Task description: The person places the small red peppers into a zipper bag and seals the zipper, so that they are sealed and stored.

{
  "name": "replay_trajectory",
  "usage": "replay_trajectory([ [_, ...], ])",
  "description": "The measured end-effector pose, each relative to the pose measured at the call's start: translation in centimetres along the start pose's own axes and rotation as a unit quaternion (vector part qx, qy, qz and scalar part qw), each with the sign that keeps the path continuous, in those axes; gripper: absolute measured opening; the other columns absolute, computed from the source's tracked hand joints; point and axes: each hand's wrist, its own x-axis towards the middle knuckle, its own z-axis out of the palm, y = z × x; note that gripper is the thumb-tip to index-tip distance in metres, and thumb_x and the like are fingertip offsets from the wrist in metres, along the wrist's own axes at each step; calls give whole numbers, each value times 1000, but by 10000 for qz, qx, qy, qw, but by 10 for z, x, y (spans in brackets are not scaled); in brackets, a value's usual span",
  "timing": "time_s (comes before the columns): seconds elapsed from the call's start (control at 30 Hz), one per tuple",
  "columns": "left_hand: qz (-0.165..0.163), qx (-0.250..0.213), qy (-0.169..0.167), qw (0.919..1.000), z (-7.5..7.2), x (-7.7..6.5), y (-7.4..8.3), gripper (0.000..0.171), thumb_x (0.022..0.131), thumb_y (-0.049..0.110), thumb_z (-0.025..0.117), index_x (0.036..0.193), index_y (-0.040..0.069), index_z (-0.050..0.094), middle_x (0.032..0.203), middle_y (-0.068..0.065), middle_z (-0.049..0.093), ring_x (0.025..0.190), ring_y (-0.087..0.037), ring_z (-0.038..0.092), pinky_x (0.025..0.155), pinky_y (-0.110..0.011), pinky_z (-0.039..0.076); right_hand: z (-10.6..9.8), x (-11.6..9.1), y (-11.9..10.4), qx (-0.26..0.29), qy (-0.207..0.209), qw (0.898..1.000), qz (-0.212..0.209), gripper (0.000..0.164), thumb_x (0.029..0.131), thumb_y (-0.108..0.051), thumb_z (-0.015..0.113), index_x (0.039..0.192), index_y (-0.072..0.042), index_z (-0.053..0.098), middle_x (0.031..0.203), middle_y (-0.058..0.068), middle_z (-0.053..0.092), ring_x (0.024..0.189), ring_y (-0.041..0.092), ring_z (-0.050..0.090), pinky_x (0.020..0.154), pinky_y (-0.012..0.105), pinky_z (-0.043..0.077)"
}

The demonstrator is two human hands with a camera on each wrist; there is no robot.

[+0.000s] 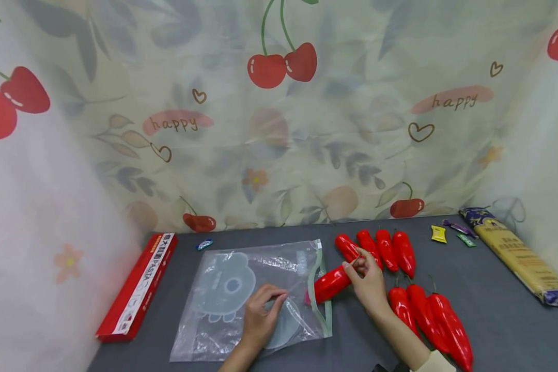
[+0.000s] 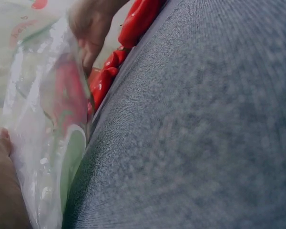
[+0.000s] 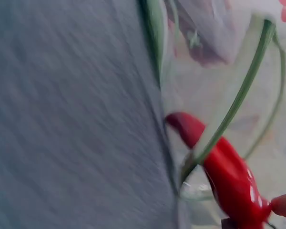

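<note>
A clear zip bag (image 1: pixel 269 261) with a pale cartoon print and a green-edged mouth lies flat, its mouth facing right. My left hand (image 1: pixel 259 316) pinches the bag's upper layer between thumb and fingertips. My right hand (image 1: pixel 369 284) grips a glossy red chili pepper (image 1: pixel 331 283) by its stem end. The pepper's tip reaches through the bag's mouth, past the green edge (image 3: pixel 238 100). Several more red peppers (image 1: pixel 403 253) lie beyond the right hand, and others (image 1: pixel 448 325) rest beside the right forearm.
On the left stands a red pasta box (image 1: pixel 137 289), with a small blue wrapped candy (image 1: pixel 204 244) near it. Yellow, green and purple wrapped candies (image 1: pixel 439 233) lie at the back right. A long yellow packet (image 1: pixel 516 253) lies along the right side of the dark table.
</note>
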Motion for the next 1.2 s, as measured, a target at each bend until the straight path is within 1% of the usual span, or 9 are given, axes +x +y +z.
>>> replay_trajectory([
  [0.1,5,4,32,10000,2,0,0,8,78,0,68,85,3,68,77,-6,65,72,-13,63,72,-14,51,5,-5,6,770,-330,9964,116,35,89,-9,59,120,5,53,88,11,62,75,4,61,65,19,53],
  [0.27,-46,-18,63,10000,2,2,2,10,75,-4,69,84,1,68,77,-7,65,71,-15,63,71,-15,51,1,-8,7,1473,-236,9882,344,28,89,-7,57,111,10,60,84,3,70,75,7,68,67,22,55],
  [0.33,-75,-38,76,9999,2,3,4,10,75,-5,69,84,0,67,76,-8,65,70,-16,62,71,-15,51,-1,-8,6,1518,-151,9869,525,29,88,-7,58,112,9,60,85,0,70,73,7,68,68,21,54],
  [0.43,-74,-57,121,9999,1,7,11,13,72,-10,69,82,-2,67,74,-11,64,68,-18,62,69,-15,51,1,-9,5,1539,-135,9843,848,29,86,-4,60,111,11,59,85,4,71,70,8,69,68,20,54],
  [0.57,-76,14,191,9998,-2,16,27,17,66,-16,69,79,-4,66,71,-12,63,62,-19,59,60,-15,48,12,-16,4,1518,-446,9808,1142,28,84,-2,62,108,13,60,83,11,70,69,9,68,68,21,55],
  [0.67,-70,37,183,9998,-3,18,32,16,67,-16,69,78,-4,66,70,-12,62,59,-18,57,54,-14,45,23,-23,3,1584,-633,9773,1258,25,81,0,65,103,12,62,80,10,69,68,11,68,66,23,55],
  [0.77,-76,16,207,9998,-2,14,26,12,70,-13,68,79,-4,66,71,-13,62,60,-19,59,56,-12,47,33,-30,1,1534,-787,9776,1211,22,78,0,68,97,11,65,79,10,69,67,11,67,64,23,55],
  [0.97,-58,55,274,9996,1,3,7,14,71,-10,70,82,-1,67,74,-9,64,65,-15,62,62,-12,49,41,-37,1,952,-1153,9847,898,19,72,-3,74,89,5,70,77,10,71,61,6,62,58,21,52],
  [1.2,-21,170,325,9993,1,2,4,8,77,0,70,83,4,68,75,-5,65,69,-11,61,67,-12,48,18,-29,6,1079,-1223,9860,348,32,78,-3,69,108,8,63,96,22,68,80,4,67,71,14,51],
])
